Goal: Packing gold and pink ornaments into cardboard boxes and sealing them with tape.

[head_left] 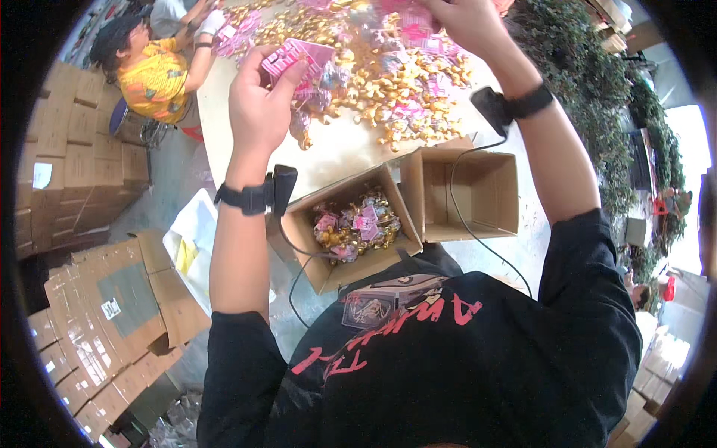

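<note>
The left hand (258, 104) pinches a pink packet (297, 56) above the worktop (336, 149); the right hand (467, 22) closes on another pink packet (413, 30) at the heap of gold sweets (373, 82). One box (351, 231) looks partly filled, its neighbour (478, 198) empty — much of the heap remains. Both boxes hang at the worktop's near edge — little room there.
</note>
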### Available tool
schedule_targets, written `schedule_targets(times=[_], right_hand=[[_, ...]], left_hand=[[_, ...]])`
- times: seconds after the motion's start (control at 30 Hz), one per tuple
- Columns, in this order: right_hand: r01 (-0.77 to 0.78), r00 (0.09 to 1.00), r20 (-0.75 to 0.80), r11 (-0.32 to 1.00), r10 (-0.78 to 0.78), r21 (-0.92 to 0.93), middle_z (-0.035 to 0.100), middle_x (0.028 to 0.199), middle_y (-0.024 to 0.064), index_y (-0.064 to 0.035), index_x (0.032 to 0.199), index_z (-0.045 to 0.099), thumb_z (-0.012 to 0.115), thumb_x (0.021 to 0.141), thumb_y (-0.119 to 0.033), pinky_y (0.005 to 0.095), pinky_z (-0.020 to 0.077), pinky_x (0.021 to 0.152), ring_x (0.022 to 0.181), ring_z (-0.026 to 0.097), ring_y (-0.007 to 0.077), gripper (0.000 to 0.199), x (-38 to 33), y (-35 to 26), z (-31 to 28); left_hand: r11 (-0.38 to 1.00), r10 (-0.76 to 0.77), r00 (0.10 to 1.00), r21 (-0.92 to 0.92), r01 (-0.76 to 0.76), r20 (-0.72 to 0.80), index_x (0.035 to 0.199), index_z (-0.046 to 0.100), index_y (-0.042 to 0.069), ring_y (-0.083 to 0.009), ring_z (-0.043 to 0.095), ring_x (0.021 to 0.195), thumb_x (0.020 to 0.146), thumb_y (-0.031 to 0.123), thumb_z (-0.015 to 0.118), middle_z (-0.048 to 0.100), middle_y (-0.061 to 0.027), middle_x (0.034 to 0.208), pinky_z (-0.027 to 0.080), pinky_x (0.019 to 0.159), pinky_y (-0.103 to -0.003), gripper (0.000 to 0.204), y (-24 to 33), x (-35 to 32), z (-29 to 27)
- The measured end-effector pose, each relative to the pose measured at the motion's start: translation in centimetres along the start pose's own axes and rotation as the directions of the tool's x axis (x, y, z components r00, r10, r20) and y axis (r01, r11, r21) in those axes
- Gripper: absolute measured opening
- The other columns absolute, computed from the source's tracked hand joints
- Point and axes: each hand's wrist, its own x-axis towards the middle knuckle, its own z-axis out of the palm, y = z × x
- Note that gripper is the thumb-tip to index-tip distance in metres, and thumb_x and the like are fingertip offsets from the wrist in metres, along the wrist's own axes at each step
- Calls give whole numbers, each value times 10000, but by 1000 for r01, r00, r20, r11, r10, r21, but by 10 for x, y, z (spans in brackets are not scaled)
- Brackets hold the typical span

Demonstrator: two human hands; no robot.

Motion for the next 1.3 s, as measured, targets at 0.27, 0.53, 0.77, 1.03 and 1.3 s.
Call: schedule_targets(times=[0.27, 0.53, 0.77, 1.03, 1.3], right_hand=[[-220, 966, -87, 950, 244, 223, 646, 747, 48, -10, 1039, 643, 635, 888, -84, 284, 494, 650, 734, 609, 115, 168, -188, 1, -163], [-566, 824, 118, 813, 554, 132, 661, 785, 98, 3, 1041, 637, 601, 904, -83, 306, 488, 613, 675, 610, 153, 166, -354, 143, -100], [-746, 662, 196, 662, 724, 74, 697, 821, 143, 25, 997, 650, 605, 859, -88, 347, 530, 660, 726, 673, 225, 184, -421, 256, -43], [-667, 736, 327, 717, 593, 200, 698, 784, 148, -16, 959, 671, 646, 853, -200, 373, 532, 694, 736, 690, 275, 214, -364, 251, -48], [-287, 716, 672, 957, 186, 41, 695, 836, 152, -28, 970, 691, 661, 854, -339, 340, 529, 688, 725, 686, 230, 334, -200, 228, -101]], left_hand=[[915, -128, 922, -314, 251, 365, 1099, 576, 13, -135, 688, 782, 878, 25, 686, 704, -77, 901, 562, 655, -260, 247, 80, -60, 97], [935, -354, 801, 157, 318, 482, 977, 611, 37, -335, 657, 782, 803, 152, 752, 673, -173, 849, 496, 681, -371, 252, -4, -177, 252], [814, -557, 652, 495, 305, 515, 1013, 611, 15, -213, 698, 845, 871, 118, 679, 691, -124, 880, 547, 730, -336, 188, -97, -254, 292], [825, -547, 774, 359, 436, 318, 1028, 661, 39, -134, 646, 758, 906, 159, 636, 695, -57, 850, 512, 713, -290, 173, -77, -217, 268], [863, -397, 909, 388, 323, 126, 976, 670, 15, -181, 680, 794, 917, 247, 636, 716, -93, 860, 519, 718, -306, 241, -111, -60, 245]])
